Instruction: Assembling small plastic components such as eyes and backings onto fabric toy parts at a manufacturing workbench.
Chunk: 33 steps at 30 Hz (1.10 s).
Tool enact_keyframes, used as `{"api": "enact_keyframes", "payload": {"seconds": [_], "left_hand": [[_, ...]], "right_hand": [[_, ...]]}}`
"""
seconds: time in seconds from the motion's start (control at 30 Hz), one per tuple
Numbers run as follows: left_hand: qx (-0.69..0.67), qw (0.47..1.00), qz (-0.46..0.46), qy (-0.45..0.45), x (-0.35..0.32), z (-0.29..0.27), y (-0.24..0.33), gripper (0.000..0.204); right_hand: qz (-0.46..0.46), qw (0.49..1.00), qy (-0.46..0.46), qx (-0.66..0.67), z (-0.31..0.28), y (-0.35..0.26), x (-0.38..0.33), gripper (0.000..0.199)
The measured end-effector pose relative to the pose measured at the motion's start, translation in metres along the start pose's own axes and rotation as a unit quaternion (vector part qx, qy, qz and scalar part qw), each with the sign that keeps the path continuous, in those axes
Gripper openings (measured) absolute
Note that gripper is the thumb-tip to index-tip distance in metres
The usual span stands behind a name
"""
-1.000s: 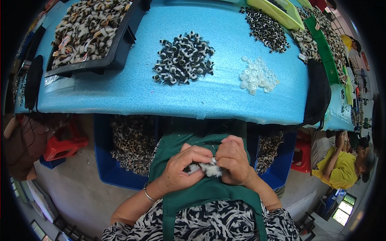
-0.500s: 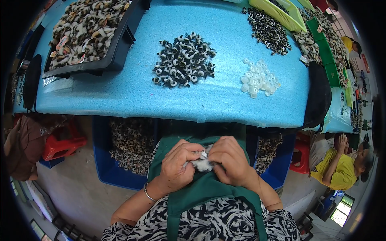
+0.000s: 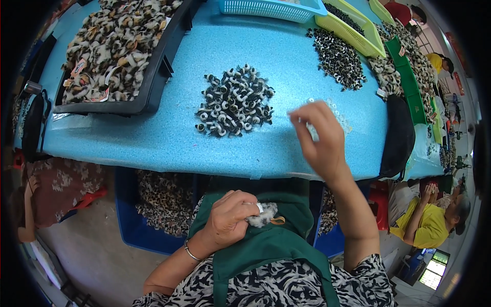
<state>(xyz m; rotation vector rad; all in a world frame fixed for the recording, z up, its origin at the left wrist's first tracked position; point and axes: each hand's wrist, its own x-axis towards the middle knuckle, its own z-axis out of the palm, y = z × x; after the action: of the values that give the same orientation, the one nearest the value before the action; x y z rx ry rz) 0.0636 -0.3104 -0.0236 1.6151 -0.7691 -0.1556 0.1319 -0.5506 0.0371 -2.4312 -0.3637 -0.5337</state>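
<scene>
My left hand (image 3: 230, 217) is closed on a small fluffy grey-and-white furry piece (image 3: 262, 217) above the green apron. A white edge shows on the piece by my fingertips, and a tan loop sticks out at its right. Up over the table, my right hand (image 3: 322, 135) has its fingers curved and apart, with nothing seen in them. It hangs in front of the pile of small translucent white caps (image 3: 340, 120) and hides part of it. Left of that hand lies a heap of black-and-white ringed pieces with dark bristly ends (image 3: 235, 102).
A black tray (image 3: 158, 87) of furry pieces stands at the left of the blue table (image 3: 169, 148). Small black parts (image 3: 340, 61), a yellow-green basket (image 3: 376, 48) and a blue basket (image 3: 271, 11) lie at the back. Blue bins (image 3: 128, 220) sit below; co-workers (image 3: 424, 215) sit at both sides.
My right hand has left the furry piece and moved up and forward over the table. My left hand keeps hold of the piece. The view has shifted slightly, showing more of the table's far side.
</scene>
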Motion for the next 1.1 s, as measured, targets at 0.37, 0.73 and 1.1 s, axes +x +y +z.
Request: {"api": "enact_keyframes", "payload": {"seconds": [0.37, 0.73, 1.1], "left_hand": [[0.047, 0.998, 0.035, 0.023, -0.006, -0.008, -0.006, 0.036], [0.05, 0.995, 0.07, 0.05, -0.012, -0.003, -0.001, 0.036], [0.0, 0.997, 0.035, 0.073, -0.03, 0.01, 0.017, 0.042]], "right_hand": [[0.126, 0.985, -0.054, -0.108, -0.028, 0.053, 0.026, 0.009], [-0.103, 0.939, -0.205, -0.254, -0.009, 0.025, 0.024, 0.013], [0.219, 0.899, -0.132, 0.355, 0.008, -0.079, -0.103, 0.018]]}}
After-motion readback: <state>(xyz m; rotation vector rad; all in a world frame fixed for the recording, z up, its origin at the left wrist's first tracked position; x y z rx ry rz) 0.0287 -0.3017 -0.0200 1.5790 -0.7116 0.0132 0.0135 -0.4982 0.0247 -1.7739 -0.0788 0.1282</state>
